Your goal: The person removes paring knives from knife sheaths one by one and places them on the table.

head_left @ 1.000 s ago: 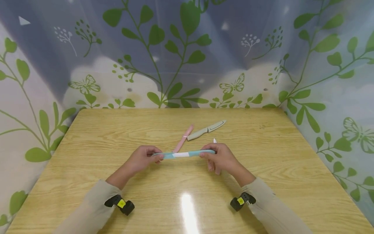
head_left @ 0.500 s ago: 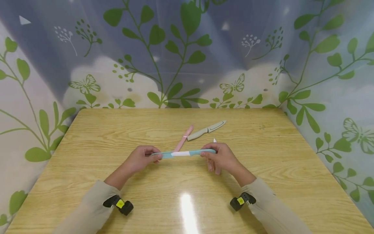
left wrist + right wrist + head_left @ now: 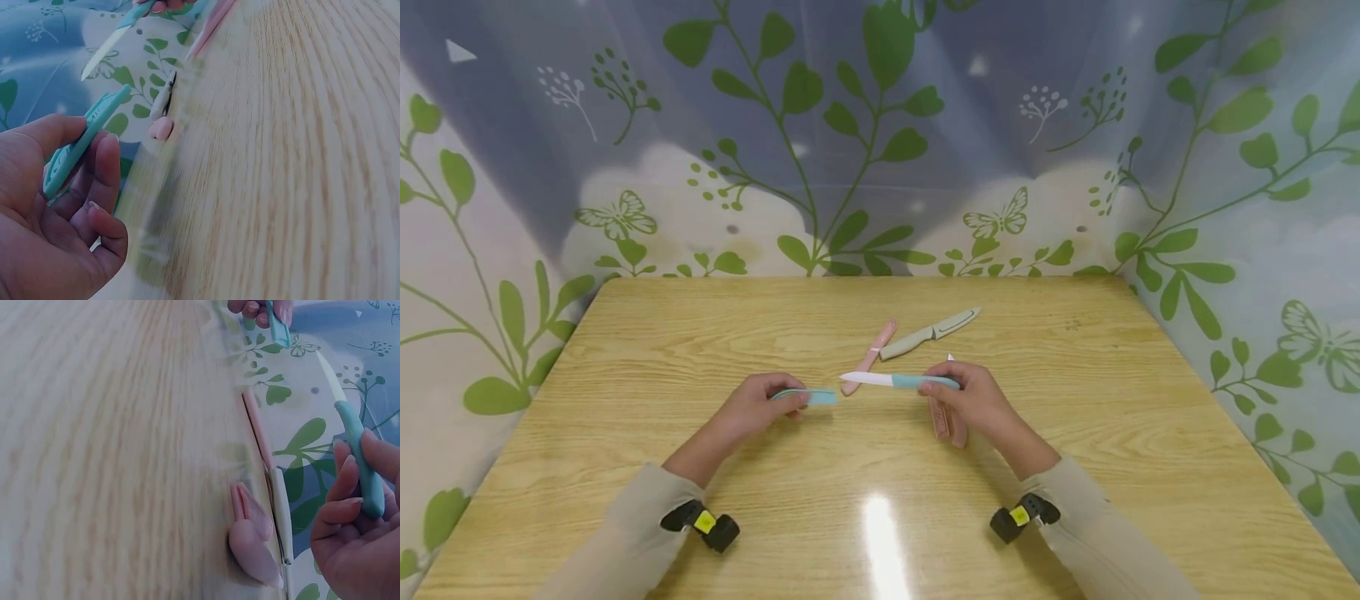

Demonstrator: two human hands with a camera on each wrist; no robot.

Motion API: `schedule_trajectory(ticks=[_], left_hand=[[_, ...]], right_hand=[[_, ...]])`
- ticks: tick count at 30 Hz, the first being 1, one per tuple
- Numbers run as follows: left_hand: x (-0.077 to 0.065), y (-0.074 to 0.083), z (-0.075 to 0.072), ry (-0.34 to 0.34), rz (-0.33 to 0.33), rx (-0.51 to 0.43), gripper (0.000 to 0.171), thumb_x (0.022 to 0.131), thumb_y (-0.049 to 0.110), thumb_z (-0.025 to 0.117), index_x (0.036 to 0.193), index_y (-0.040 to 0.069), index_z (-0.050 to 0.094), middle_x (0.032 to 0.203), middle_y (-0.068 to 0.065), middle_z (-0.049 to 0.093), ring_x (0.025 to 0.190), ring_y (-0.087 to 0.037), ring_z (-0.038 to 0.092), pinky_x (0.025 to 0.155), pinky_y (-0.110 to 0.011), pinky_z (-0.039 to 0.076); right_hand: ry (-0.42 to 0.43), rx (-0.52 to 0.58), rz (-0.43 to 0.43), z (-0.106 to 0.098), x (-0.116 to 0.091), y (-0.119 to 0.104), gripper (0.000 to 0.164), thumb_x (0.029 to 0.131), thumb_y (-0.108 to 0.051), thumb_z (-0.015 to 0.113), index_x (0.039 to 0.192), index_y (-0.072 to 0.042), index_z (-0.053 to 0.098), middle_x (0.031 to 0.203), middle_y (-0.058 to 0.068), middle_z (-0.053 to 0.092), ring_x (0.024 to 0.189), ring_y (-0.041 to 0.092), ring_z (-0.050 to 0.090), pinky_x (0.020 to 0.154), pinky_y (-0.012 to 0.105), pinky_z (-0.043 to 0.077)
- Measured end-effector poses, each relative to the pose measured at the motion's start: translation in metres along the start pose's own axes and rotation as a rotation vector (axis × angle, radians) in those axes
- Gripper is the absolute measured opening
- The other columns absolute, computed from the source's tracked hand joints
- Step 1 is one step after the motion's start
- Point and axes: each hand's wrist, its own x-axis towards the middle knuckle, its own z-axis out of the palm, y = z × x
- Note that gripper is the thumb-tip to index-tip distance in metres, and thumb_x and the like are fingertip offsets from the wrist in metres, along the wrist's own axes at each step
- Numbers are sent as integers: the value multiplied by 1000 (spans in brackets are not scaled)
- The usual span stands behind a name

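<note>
The blue knife point(image 3: 897, 381), gripped in your curled right hand point(image 3: 976, 400), now comes bare, clear of the blue sheath point(image 3: 822, 397) your left hand point(image 3: 762, 407) pinches at nine o'clock.

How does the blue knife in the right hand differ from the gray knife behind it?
The blue knife is held up in the right hand, while the gray knife lies on the table.
The blue knife's white blade is bare; the gray knife's is covered by a gray sheath.
The blue knife's tip points left; the gray knife's points toward the far right.
Both are long and slender.
</note>
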Motion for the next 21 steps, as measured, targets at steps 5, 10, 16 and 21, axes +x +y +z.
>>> schedule_trajectory(ticks=[5,10,16,21], left_hand=[[2,0,2,-9,-14,-3,25,91,23,66,102,1,66,86,-19,68,77,-23,63,69,-35,46],[2,1,4,-23,-18,2,22,89,21,67,99,1,67,81,-13,67,73,-21,58,63,-33,45],[3,5,7,-39,-30,14,20,88,19,67,98,2,67,76,-8,64,68,-20,52,61,-31,43],[5,3,9,-48,-27,16,20,88,18,67,100,2,67,77,-7,63,69,-19,52,64,-32,44]], right_hand=[[6,96,43,2,0,0,25,92,-19,63,113,-5,67,100,18,70,92,33,60,68,30,48],[24,178,87,4,-1,-1,27,93,-19,63,114,-2,65,95,10,71,84,25,60,63,27,45],[22,321,149,6,-1,-2,27,93,-17,62,112,3,61,88,5,69,71,15,56,60,25,44],[-13,451,170,7,-2,-3,32,97,-15,56,123,4,54,84,-2,66,64,12,53,56,23,45]])
